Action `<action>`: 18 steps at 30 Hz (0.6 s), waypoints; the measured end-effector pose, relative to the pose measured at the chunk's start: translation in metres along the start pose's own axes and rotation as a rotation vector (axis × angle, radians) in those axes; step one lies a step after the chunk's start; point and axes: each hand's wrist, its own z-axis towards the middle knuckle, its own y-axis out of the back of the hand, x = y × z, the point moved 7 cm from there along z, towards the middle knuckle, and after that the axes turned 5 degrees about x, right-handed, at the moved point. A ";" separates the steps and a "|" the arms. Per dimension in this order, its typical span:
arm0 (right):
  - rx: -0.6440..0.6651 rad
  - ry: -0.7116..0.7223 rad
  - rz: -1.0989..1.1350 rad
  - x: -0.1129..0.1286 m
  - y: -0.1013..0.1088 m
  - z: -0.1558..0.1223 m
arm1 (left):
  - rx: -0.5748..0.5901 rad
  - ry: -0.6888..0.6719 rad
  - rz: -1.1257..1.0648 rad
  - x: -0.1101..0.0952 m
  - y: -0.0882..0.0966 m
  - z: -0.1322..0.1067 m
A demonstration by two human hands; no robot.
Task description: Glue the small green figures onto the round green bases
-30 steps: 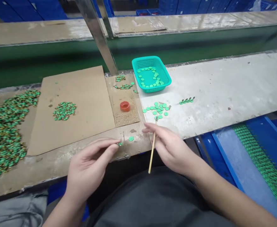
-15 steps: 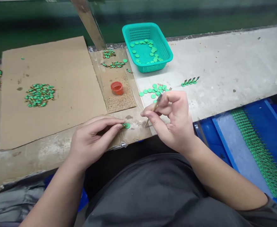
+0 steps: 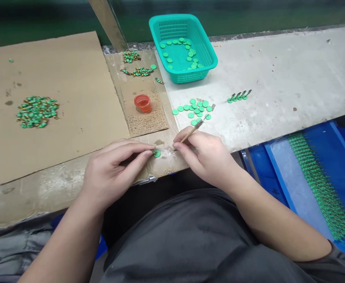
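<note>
My left hand (image 3: pixel 116 165) is closed, pinching a small green figure piece between thumb and forefinger; a round green disc (image 3: pixel 156 153) shows at its fingertips. Most of the small piece is hidden by the fingers. My right hand (image 3: pixel 204 153) is closed on a thin wooden stick (image 3: pixel 187 136) with a dark end, a brush by its look, pointing up and right. Just beyond the right hand, several loose green discs (image 3: pixel 196 109) lie on the white tabletop. A small red cup (image 3: pixel 143 103) stands on a speckled cardboard piece (image 3: pixel 149 124) beyond my left hand.
A teal basket (image 3: pixel 190 77) holding green discs stands at the back. A large cardboard sheet (image 3: pixel 81 86) on the left carries a pile of green-and-gold pieces (image 3: pixel 37 112). Several discs with upright pieces (image 3: pixel 239 97) stand at right. Rows of green pieces (image 3: pixel 322 188) fill a blue tray below.
My right hand has lowered and turned, and the stick now leans further over to the right. My left hand keeps its pinch in nearly the same place. The view has shifted slightly.
</note>
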 end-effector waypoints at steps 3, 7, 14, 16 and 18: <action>-0.008 -0.012 0.004 -0.002 0.000 -0.001 | 0.015 0.009 -0.001 0.000 -0.001 0.001; -0.024 -0.001 0.018 -0.002 0.001 -0.001 | 0.017 0.020 0.011 0.001 -0.002 0.001; 0.005 0.004 -0.043 0.001 0.000 0.000 | 0.024 0.023 0.014 -0.001 -0.003 0.002; 0.038 0.006 -0.083 0.002 -0.002 0.000 | 0.022 -0.011 0.022 -0.004 -0.003 0.003; 0.070 -0.008 -0.128 0.002 -0.004 -0.001 | 0.020 -0.066 0.035 -0.008 -0.002 0.003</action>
